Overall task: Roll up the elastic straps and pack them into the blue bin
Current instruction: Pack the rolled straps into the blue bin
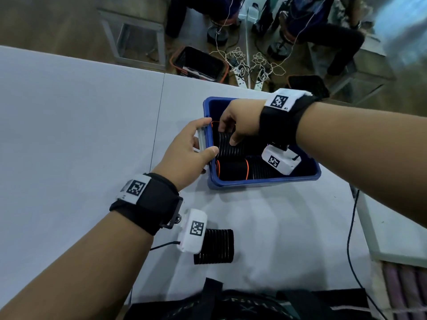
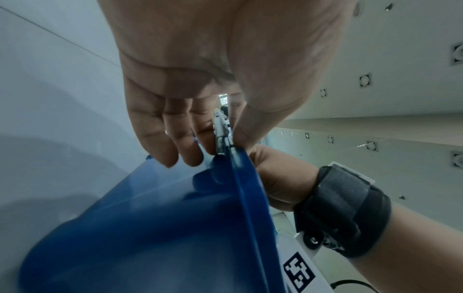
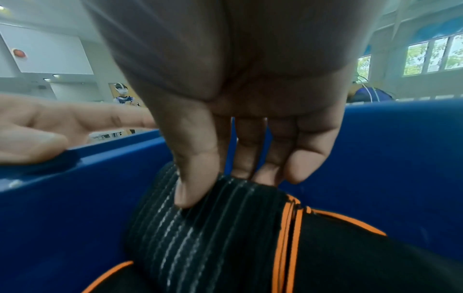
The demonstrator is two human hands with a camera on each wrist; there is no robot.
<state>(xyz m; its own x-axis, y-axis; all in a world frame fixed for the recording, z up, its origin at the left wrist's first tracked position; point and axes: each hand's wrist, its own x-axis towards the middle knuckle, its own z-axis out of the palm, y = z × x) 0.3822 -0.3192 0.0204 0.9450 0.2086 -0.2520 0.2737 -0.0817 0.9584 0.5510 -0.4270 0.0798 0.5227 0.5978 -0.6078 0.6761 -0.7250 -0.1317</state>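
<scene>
Blue plastic bin (image 1: 265, 181) on a pale grey table (image 1: 80, 135), seen from above between both hands. Right hand (image 1: 240, 121) reaches down into the bin from its far side, thumb and fingers curled around a rolled black ribbed elastic strap (image 1: 231, 148) that lies against the bin wall nearest the left hand. In the right wrist view the thumb (image 3: 195, 178) presses into the ribbed roll (image 3: 200, 237) while the other fingertips (image 3: 295, 164) rest on its far edge; the grasp is closed on the roll. Just beside this roll, toward the person, lies a second roll, black with orange trim (image 1: 233, 169), also inside the bin. Left hand (image 1: 187, 151) sits at the bin's left rim, thumb hooked over the blue edge and fingers down the outer wall, where a pale clip-like piece (image 1: 201, 139) sits on the rim; the left wrist view shows thumb and forefinger pinching the rim (image 2: 240, 178) at that piece (image 2: 221, 134). A third ribbed black roll (image 1: 217, 245) lies on the table outside the bin, below the left wrist and partly behind its white tagged camera (image 1: 193, 230). Both forearms extend forward, each wearing a black wrist strap (image 1: 150, 202).
</scene>
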